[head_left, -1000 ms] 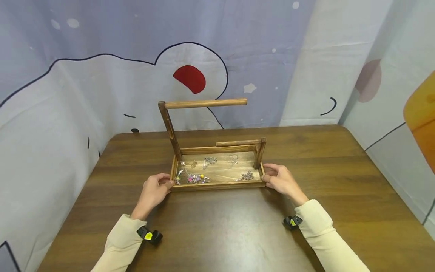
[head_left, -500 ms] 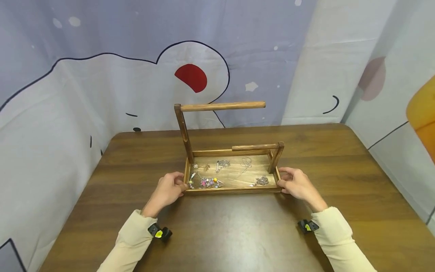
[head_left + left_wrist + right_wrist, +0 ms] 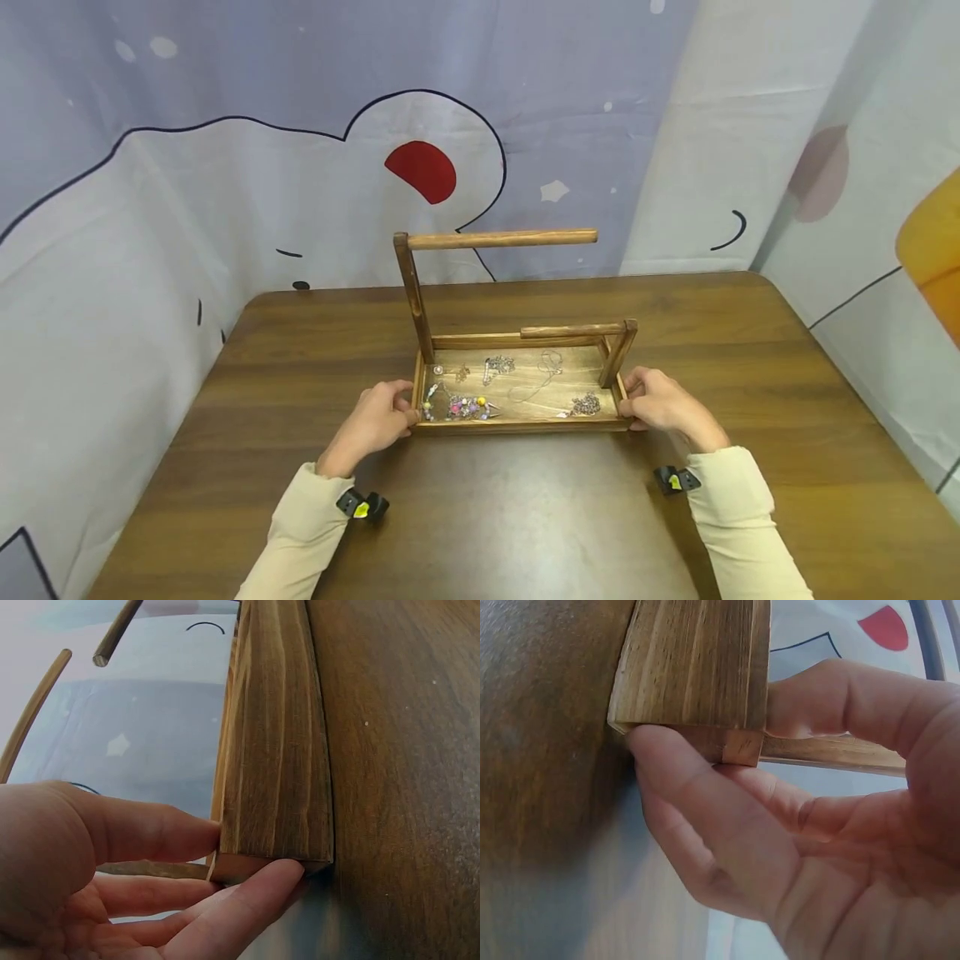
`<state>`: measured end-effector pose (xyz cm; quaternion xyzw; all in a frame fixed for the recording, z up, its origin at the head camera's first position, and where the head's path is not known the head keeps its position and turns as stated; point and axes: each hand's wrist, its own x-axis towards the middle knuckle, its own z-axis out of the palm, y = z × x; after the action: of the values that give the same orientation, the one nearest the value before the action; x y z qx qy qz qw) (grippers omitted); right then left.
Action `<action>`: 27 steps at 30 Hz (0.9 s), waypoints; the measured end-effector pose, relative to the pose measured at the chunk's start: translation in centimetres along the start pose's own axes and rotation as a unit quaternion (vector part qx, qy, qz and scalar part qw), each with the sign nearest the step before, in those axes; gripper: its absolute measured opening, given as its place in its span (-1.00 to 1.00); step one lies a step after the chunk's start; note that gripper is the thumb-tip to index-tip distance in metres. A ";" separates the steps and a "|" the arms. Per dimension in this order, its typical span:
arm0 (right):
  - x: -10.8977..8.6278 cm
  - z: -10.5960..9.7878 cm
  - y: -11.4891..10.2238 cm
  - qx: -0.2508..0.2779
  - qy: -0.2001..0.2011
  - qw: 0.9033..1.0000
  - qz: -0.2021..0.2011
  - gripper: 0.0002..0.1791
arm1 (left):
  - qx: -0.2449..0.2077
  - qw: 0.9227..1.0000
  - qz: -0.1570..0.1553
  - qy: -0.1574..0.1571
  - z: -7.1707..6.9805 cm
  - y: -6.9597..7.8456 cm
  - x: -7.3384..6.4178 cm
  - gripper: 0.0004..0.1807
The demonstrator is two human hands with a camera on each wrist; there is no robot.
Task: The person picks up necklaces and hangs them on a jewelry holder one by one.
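Note:
A wooden jewelry stand (image 3: 525, 426) with a shallow tray base sits on the brown table. My left hand (image 3: 378, 412) grips its left end near the front corner; in the left wrist view the thumb lies at the upper edge and the fingertips press the end face. At the opposite end, my right hand (image 3: 660, 406) pinches the other front corner the same way. Inside the tray lie a colorful beaded bracelet (image 3: 468, 407), a silver chain (image 3: 586, 405), another tangled chain (image 3: 500, 365), a thin necklace (image 3: 551, 362) and a small gold-colored piece (image 3: 462, 372).
A tall post (image 3: 415, 296) with a long bar (image 3: 502, 239) rises from the stand's left side. On the right is a shorter post (image 3: 618, 354) with a short bar (image 3: 573, 331). A printed curtain (image 3: 247, 200) hangs behind the table (image 3: 495, 508).
Both hands have moved the jewelry stand to the right and slightly toward the person, mostly in the first half second. The grip at each end stays the same.

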<state>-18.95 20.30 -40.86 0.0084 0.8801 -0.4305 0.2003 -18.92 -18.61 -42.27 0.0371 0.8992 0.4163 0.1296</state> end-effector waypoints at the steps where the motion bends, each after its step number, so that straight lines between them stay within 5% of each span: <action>1: 0.0 -0.1 0.0 0.001 0.001 1.000 -0.004 -0.64 | -0.006 1.000 0.002 0.003 0.1 -0.1 0.0 -0.46; 7: -0.3 -0.8 0.3 0.001 -0.018 1.000 -0.021 -0.64 | -0.029 0.999 -0.002 0.015 0.9 0.0 -0.2 -0.45; 15: -1.8 -2.2 -2.1 -0.191 -0.027 0.980 -0.041 -0.56 | -0.025 0.999 -0.008 0.028 1.3 0.6 0.0 -0.39; 21: -2.6 -0.4 -5.0 -0.248 0.014 0.967 -0.065 -0.79 | -0.005 0.999 -0.003 0.034 0.4 0.5 0.2 -0.42; 27: 0.2 3.1 -5.9 -0.219 0.023 0.961 -0.165 -0.70 | 0.014 1.000 -0.002 0.024 0.1 0.2 0.3 -0.41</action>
<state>-19.15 14.23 -38.12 -0.1713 0.9464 -0.2536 0.1031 -19.14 -18.34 -42.27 0.0274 0.9079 0.4041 0.1082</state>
